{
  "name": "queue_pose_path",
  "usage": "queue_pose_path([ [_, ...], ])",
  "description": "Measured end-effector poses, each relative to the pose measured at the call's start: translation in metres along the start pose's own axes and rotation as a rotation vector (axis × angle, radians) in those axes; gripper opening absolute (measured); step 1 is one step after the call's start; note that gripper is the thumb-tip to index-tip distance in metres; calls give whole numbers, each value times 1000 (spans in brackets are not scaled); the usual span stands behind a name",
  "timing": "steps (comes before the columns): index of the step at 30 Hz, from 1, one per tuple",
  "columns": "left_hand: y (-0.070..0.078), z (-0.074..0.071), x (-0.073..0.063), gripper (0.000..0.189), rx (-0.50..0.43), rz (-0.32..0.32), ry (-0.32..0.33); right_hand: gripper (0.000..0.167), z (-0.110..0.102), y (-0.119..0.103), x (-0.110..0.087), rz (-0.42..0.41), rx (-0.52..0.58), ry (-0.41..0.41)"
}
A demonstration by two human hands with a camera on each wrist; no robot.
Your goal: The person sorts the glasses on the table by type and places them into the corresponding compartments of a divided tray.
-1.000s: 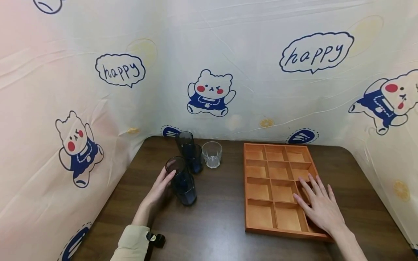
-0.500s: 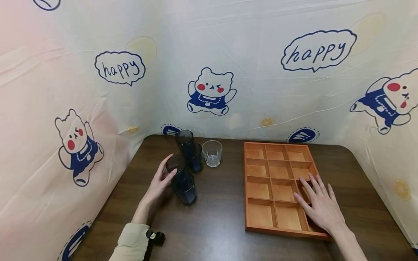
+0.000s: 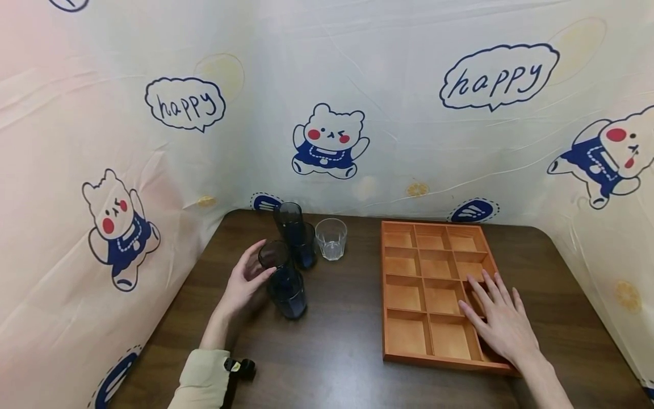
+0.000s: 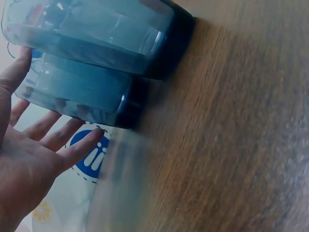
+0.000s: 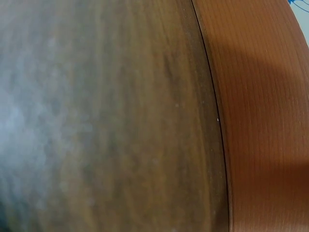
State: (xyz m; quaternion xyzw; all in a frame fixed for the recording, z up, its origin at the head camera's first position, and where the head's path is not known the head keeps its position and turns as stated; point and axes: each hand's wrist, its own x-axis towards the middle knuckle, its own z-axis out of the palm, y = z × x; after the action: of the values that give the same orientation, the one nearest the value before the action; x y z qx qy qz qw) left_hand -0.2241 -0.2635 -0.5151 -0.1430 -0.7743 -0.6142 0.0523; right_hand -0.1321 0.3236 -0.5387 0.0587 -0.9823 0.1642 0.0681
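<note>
Nearest the wearer, at 7 o'clock from the middle of the head view: pale sleeve (image 3: 201, 378), with a black wrist device (image 3: 241, 369) at the cuff. Both over a dark wood-grain surface (image 3: 337, 352).

At 4 o'clock, right hand (image 3: 503, 329) laid palm down across the right-hand column of a wooden tray (image 3: 443, 297). Its fingers spread, grasping nothing. Tray flat on the surface, divided into twelve compartments, three across and four deep. Right wrist view: tray's reddish-brown side wall running along the surface.

Between 7 and 8 o'clock, left hand (image 3: 240, 287), reaching beside the front stack (image 3: 287, 289) of dark blue glasses. Fingers released, loosely parted, thumb on the near side by the upper rim. Contact at the thumb tip hard to tell. Left wrist view: palm and spread fingers (image 4: 82, 147) beside the blue glass, dark bases down on the surface.

Front stack upright, at 7 o'clock. Rear stack (image 3: 296, 233), also dark blue, beyond it toward 12; whether they touch is unclear. Clear faceted glass (image 3: 332, 241) just beside the rear stack at its 3 o'clock, upright.

Farthest: pale backdrop (image 3: 327, 57), printed with winking bears (image 3: 328, 142) and "happy" speech clouds (image 3: 499, 76).
</note>
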Motion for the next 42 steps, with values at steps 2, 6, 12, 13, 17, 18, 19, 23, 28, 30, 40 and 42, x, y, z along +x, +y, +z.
queue_pose_path([
  [2, -1, -2, -2, 79, -14, 13, -17, 77, 0, 0, 0, 0, 0, -1],
  [6, -6, -6, -3, 93, -86, 12, -96, 77, 0, 0, 0, -1, 0, 2],
  [12, -20, -6, 0, 100, -162, -53, -141, 77, 0, 0, 1, -1, -2, 0],
  [13, -23, -6, 2, 98, -175, -57, -139, 77, 0, 0, 1, 0, -3, -3],
  [17, -29, -5, 7, 86, -224, -64, -153, 77, 0, 1, 2, 3, -6, -14],
  [18, -30, -5, 8, 84, -228, -63, -159, 77, 0, 1, 2, 4, -6, -15],
  [19, -30, -6, 8, 83, -229, -62, -162, 77, -1, 1, 2, 5, -8, -15],
  [23, -30, -7, 9, 80, -209, -74, -143, 76, -1, 0, 3, 10, -11, -14],
  [28, -27, -6, 10, 78, -138, -144, -46, 76, 0, 1, 4, 15, -12, -21],
  [30, -25, -6, 10, 77, -126, -194, 8, 76, 1, 2, 3, 16, -11, -21],
  [40, 1, -12, 9, 74, -249, -353, 190, 75, 2, 2, 2, 9, -9, -12],
  [42, 8, -14, 9, 74, -260, -349, 199, 75, 2, 2, 3, 7, -10, -11],
])
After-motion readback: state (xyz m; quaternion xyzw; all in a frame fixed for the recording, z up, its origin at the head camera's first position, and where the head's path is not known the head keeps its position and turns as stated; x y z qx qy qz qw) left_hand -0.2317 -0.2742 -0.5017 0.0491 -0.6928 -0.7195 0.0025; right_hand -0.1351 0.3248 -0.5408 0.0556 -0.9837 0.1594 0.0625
